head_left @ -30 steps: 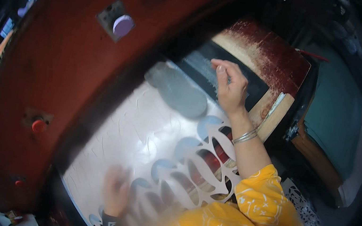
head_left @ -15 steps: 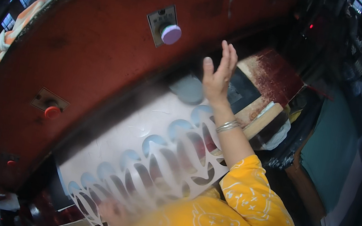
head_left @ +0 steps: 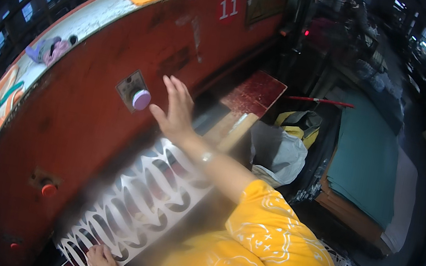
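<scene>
The right hand (head_left: 176,109) is raised with its fingers spread and straight, holding nothing, its fingertips just beside the round purple button (head_left: 141,99) that sits in a grey square plate on the front of the big red machine (head_left: 84,128). Whether a finger touches the button cannot be made out. The left hand (head_left: 102,261) lies low at the near edge, fingers curled onto the white sheet (head_left: 139,205), which is full of oval cut-outs and stretches along the foot of the machine's face. How tightly that hand grips cannot be told, as its wrist is cut off by the lower rim.

The sheet's far end runs toward a dark red board (head_left: 253,92) and a pale wooden strip beside it. To the right there is a gap, then a grey bag (head_left: 278,149) and a stack of green sheets (head_left: 367,153). A small red knob (head_left: 49,189) shows lower on the machine. The yellow sleeve (head_left: 263,237) hides the sheet's near right corner.
</scene>
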{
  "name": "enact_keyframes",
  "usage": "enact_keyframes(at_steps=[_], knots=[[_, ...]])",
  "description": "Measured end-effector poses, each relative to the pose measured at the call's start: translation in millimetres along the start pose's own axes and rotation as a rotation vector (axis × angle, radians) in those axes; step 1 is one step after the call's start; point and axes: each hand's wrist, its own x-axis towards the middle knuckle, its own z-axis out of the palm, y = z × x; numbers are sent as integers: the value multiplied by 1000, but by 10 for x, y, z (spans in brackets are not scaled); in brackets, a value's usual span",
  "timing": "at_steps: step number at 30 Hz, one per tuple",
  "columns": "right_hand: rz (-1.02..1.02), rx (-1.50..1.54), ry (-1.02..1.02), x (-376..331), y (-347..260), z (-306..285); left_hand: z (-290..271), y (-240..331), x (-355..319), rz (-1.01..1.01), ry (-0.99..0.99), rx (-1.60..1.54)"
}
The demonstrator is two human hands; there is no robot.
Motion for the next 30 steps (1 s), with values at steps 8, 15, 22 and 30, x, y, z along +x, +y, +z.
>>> enact_keyframes(at_steps=[8,15,22,30], knots=[[313,-310,-793,-732,467,-1019,33,-19,77,-3,20,83],[135,-239,-608,-986,540,-1050,9,19,75,-84,-47,103],[248,-233,-826,-930,455,-1226,192,1,-62,-84,27,25],[419,-178,-741,-491,239,-1237,77,175,-629,-172,-287,119]])
